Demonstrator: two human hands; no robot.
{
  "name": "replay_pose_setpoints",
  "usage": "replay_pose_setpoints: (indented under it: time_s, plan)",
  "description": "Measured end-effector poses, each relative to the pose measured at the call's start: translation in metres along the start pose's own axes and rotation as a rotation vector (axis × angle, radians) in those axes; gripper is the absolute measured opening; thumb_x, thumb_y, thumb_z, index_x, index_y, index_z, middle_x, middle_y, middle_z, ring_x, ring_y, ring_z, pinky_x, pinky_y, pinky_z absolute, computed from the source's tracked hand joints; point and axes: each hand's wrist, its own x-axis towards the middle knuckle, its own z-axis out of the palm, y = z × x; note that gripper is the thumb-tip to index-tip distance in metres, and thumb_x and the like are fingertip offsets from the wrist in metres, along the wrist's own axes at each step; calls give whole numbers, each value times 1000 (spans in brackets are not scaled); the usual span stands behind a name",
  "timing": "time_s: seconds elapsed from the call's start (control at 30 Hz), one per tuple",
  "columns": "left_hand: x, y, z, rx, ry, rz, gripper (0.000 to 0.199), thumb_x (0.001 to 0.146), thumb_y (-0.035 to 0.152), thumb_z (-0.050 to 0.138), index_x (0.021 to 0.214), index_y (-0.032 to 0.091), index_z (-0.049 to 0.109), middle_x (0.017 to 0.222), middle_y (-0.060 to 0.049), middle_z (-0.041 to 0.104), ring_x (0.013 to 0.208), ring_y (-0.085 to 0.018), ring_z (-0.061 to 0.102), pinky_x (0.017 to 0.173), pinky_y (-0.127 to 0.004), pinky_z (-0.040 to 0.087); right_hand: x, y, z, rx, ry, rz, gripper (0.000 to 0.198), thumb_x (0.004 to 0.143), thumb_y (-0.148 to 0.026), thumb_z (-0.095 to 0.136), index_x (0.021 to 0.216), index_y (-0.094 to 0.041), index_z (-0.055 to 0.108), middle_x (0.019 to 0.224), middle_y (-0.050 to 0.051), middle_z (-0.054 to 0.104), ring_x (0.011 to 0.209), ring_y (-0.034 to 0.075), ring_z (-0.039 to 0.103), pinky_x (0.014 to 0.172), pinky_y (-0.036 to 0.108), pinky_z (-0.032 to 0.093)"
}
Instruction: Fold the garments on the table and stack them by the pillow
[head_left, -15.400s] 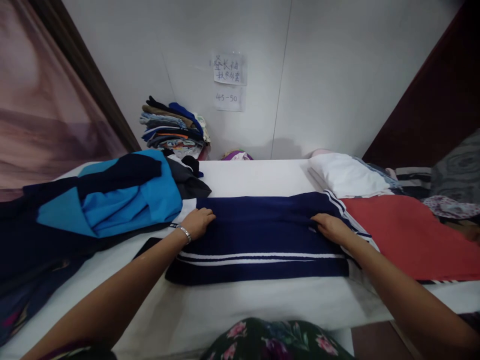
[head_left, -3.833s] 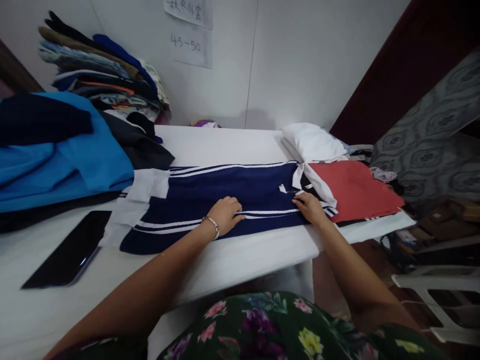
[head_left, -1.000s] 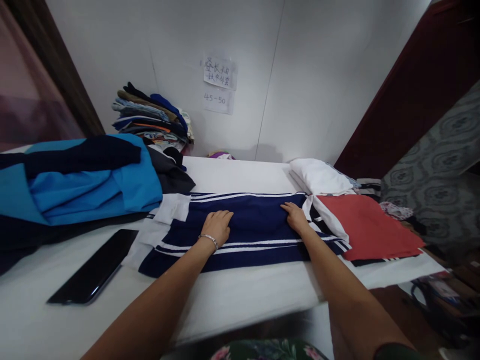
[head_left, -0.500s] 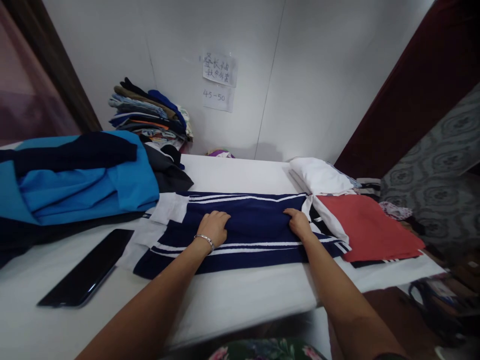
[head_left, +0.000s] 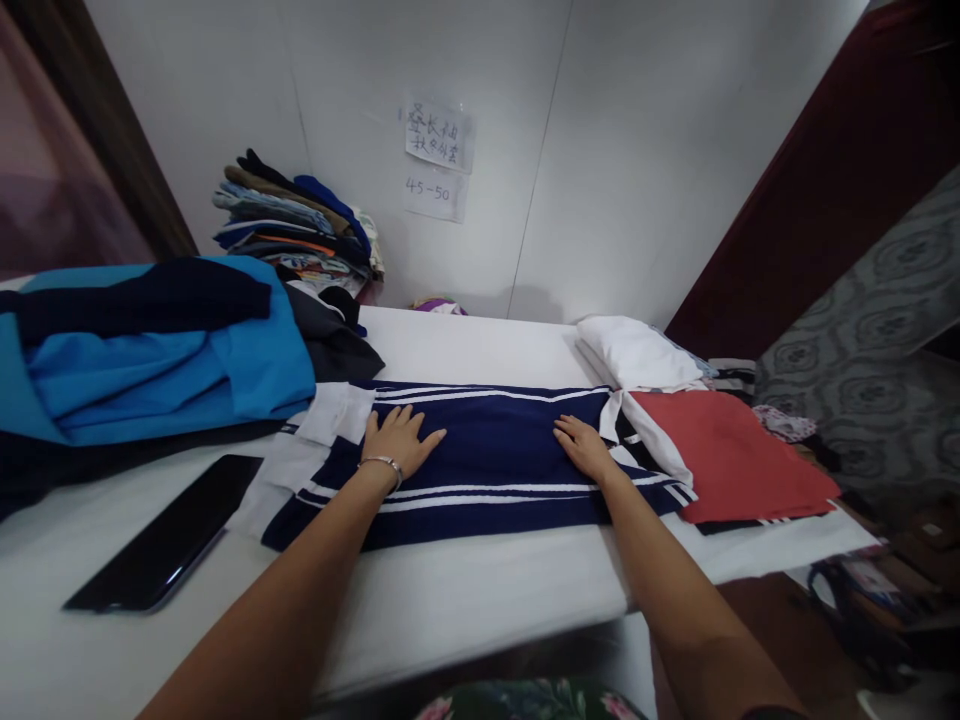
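A navy garment (head_left: 487, 440) with white stripes along both long sides lies flattened on the white table (head_left: 480, 590). Its left end shows pale grey-white cloth (head_left: 330, 415). My left hand (head_left: 395, 442) rests flat on the left part of the garment, fingers spread, a bracelet at the wrist. Toward the right end, my right hand (head_left: 583, 446) lies on the navy cloth with its fingers stretched out. Neither hand grips anything. Just past my right hand, a white collar-like band (head_left: 660, 445) borders the garment beside a folded red cloth (head_left: 742, 450).
A black phone (head_left: 169, 535) lies front left. Behind it are blue and black clothes (head_left: 165, 360), with a stack of folded clothes (head_left: 296, 225) against the wall. Folded white cloth (head_left: 637, 350) sits back right. Paper notes (head_left: 437, 160) hang on the wall.
My left hand has slid left along the navy garment and its fingers have spread. My right hand has shifted slightly left, and its fingers have straightened out.
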Motion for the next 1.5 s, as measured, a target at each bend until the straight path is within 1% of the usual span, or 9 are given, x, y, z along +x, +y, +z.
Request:
replay_pose_setpoints:
  time_s: [0.2, 0.43, 0.63, 0.83, 0.93, 1.07, 1.2, 1.33, 1.5]
  plan:
    - [3, 1, 5, 67, -29, -37, 71, 87, 63, 25, 134, 18, 52, 148, -12, 39, 139, -30, 27, 112, -55, 13, 3, -4, -5, -78, -34, 56, 43, 94, -38, 39, 124, -17, 62, 133, 10, 57, 129, 22, 47, 109, 39, 35]
    - [-1, 5, 3, 55, -21, -56, 69, 87, 63, 26, 134, 19, 52, 148, -11, 39, 139, -30, 27, 112, -55, 12, 51, 6, -21, -256, -51, 192, 49, 93, -40, 41, 135, -16, 49, 147, 13, 41, 138, 26, 30, 111, 41, 26]
    - [-2, 6, 0, 20, -33, -74, 68, 87, 62, 28, 134, 19, 52, 149, -11, 39, 140, -30, 26, 113, -54, 11, 62, 32, -18, -374, -113, 436, 57, 94, -46, 36, 133, -7, 46, 143, 22, 41, 133, 33, 35, 106, 51, 27]
    - [-2, 7, 4, 6, -7, -74, 68, 87, 62, 29, 133, 19, 53, 148, -12, 40, 139, -30, 27, 113, -55, 10, 61, 31, -21, -396, -149, 472, 52, 93, -46, 35, 128, -10, 51, 141, 20, 44, 131, 32, 39, 105, 50, 29]
    - [-2, 8, 5, 9, 7, -72, 66, 87, 61, 29, 132, 19, 54, 147, -12, 41, 139, -31, 28, 113, -56, 11, 70, 11, -22, -385, -152, 436, 54, 94, -46, 32, 133, -13, 47, 145, 19, 39, 134, 32, 34, 104, 52, 30]
    - [-3, 8, 6, 10, 11, -72, 66, 87, 61, 29, 132, 19, 54, 147, -11, 41, 139, -31, 28, 113, -56, 11, 79, -36, -7, -313, -160, 259, 61, 95, -54, 26, 145, -20, 33, 155, 11, 24, 142, 25, 19, 111, 47, 22]
    - [-2, 7, 7, 12, 14, -76, 67, 87, 62, 28, 132, 19, 54, 147, -11, 41, 139, -29, 28, 113, -55, 11, 73, -74, 18, -208, -292, 113, 62, 94, -57, 25, 147, -24, 28, 156, 9, 23, 143, 26, 16, 111, 51, 17]
    - [-2, 7, 7, 13, 7, -77, 67, 87, 62, 28, 132, 20, 54, 147, -11, 40, 139, -30, 28, 113, -55, 10, 64, -83, 32, -177, -338, 119, 60, 95, -55, 27, 145, -23, 34, 154, 9, 28, 143, 27, 19, 112, 51, 15]
    - [-3, 8, 5, 10, -6, -83, 66, 87, 62, 28, 133, 21, 52, 148, -11, 39, 139, -30, 27, 113, -55, 10, 63, -78, 26, -151, -301, 122, 55, 96, -51, 31, 142, -22, 40, 152, 9, 33, 142, 26, 22, 113, 47, 17]
